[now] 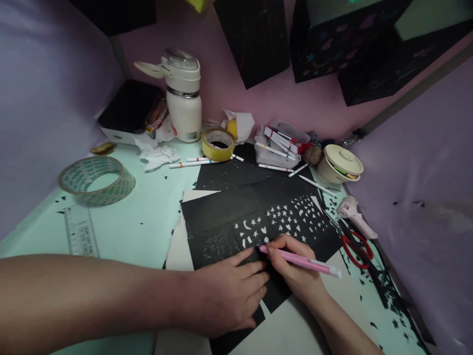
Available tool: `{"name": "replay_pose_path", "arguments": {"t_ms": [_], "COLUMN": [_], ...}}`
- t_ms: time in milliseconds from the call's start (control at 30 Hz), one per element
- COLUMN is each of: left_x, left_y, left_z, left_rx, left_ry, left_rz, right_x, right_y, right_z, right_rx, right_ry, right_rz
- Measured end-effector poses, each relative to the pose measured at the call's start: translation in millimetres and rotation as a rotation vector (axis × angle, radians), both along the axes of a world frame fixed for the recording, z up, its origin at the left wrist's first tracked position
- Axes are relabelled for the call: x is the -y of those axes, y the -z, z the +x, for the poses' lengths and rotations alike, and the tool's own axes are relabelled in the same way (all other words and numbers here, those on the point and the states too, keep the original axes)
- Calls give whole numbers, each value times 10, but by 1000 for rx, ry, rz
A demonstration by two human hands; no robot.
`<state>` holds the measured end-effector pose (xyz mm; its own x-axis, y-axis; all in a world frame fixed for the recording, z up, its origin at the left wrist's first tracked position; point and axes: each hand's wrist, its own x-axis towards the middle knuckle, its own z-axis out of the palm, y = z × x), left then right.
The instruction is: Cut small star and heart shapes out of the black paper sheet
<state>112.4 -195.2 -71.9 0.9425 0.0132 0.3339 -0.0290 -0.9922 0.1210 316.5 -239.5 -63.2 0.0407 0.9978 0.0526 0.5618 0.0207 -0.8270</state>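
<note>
Pinching a pink tool (301,260) at black paper (218,212), the right hand (303,283) needs firm pressing from the open left hand (229,296).

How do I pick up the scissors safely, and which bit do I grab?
Grab the scissors by their red handles, coming from above on your right. The blades point away, towards the black paper, so the handles should be the safer bit. Your right hand has the pink pen, so maybe put that down first.
</note>
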Motion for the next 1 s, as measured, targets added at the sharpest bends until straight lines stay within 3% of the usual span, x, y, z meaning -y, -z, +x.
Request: {"name": "replay_pose_path", "arguments": {"t_ms": [600,833,1000], "left_x": [1,-10,4], "left_y": [-22,-2,11], "left_z": [-4,-8,-6], "left_rx": [-11,-4,-4], "left_ry": [-6,1,-2], "left_rz": [-14,-12,-24], "right_x": [50,49,69], "right_y": [25,3,-4], "right_z": [-9,-68,-118], "right_rx": [-63,102,97], "right_ry": [152,157,108], "right_rz": [58,117,175]}}
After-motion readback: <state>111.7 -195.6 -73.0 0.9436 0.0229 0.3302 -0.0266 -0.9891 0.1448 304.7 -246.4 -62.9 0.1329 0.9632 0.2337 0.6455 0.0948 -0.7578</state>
